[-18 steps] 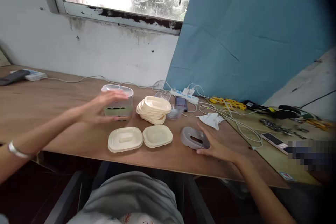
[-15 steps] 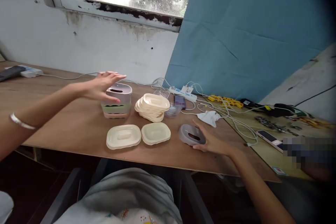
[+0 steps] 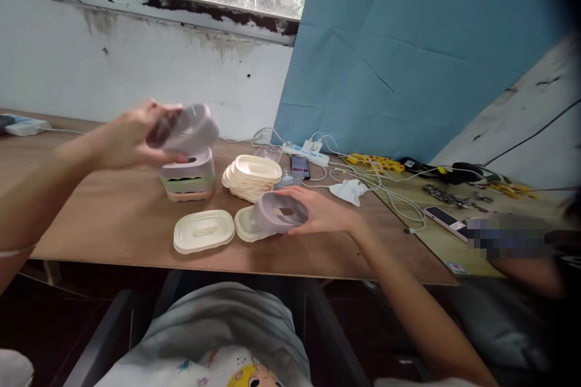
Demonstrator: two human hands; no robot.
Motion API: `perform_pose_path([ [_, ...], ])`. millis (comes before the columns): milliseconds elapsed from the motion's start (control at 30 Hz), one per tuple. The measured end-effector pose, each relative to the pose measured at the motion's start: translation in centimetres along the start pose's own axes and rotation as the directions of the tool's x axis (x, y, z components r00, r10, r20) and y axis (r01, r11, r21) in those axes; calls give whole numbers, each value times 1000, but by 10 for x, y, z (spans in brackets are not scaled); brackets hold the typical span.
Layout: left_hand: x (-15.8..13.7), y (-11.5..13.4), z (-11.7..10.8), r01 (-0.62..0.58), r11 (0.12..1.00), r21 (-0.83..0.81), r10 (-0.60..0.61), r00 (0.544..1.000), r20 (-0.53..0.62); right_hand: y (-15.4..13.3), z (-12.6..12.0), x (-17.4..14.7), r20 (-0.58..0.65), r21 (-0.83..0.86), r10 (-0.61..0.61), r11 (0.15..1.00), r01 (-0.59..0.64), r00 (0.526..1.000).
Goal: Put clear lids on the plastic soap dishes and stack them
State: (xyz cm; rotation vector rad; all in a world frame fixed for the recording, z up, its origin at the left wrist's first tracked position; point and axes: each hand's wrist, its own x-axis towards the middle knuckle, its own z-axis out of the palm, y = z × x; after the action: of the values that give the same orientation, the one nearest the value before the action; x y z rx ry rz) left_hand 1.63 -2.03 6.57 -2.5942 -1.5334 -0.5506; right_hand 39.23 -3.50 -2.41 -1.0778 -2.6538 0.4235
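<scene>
My left hand (image 3: 136, 139) is closed around a pale pinkish-grey slotted plastic cover (image 3: 200, 130), blurred by motion, tilted above a stack of similar covers. That stack shows pink (image 3: 200, 169), green (image 3: 190, 184) and peach (image 3: 190, 196) layers. In my right hand (image 3: 324, 211) is a grey-purple slotted cover (image 3: 276, 208), its oval slot showing through its open side. It is tipped over a cream oval base (image 3: 247, 227) and hides part of it; whether they touch I cannot tell. Another cream base (image 3: 204, 231), with a raised bar in its middle, lies to the left.
A pile of cream bases (image 3: 254, 172) stands behind, near a clear plastic piece (image 3: 288, 179). Further back are a phone (image 3: 300, 166), a power strip (image 3: 313, 154), tangled cables and a white tissue (image 3: 348, 191). At right, another person's arm (image 3: 526, 272) is beside a phone (image 3: 447, 222).
My left hand has closed on a cover and raised it off the stack. My right hand has lifted the grey-purple cover from the table and carried it left, tilting it.
</scene>
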Motion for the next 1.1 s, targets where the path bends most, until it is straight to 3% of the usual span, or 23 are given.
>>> perform_pose_path([
  [100, -33, 19, 40, -124, 992, 14, 122, 985, 123, -6, 22, 22, 55, 11, -104, 995, 104, 993],
  [233, -56, 25, 101, -61, 998, -22, 64, 977, 204, 0, 41, 37, 104, -26, -108, 993, 112, 989],
  [333, -59, 23, 125, -76, 996, -37, 83, 962, 260, 2, 45, 41, 112, -82, -90, 992, 100, 990],
  [633, -63, 27, 140, -16, 1000, -21, 22, 953, 302, 10, 57, 38, 72, -93, -134, 986, 141, 988],
  [800, -64, 26, 138, -109, 993, -48, 119, 943, 309, 3, 64, 22, 32, -128, -122, 984, 125, 992],
  [1100, -49, 31, 130, -174, 981, -80, 192, 864, 466, -3, 62, -7, 19, -104, -68, 992, 70, 997],
])
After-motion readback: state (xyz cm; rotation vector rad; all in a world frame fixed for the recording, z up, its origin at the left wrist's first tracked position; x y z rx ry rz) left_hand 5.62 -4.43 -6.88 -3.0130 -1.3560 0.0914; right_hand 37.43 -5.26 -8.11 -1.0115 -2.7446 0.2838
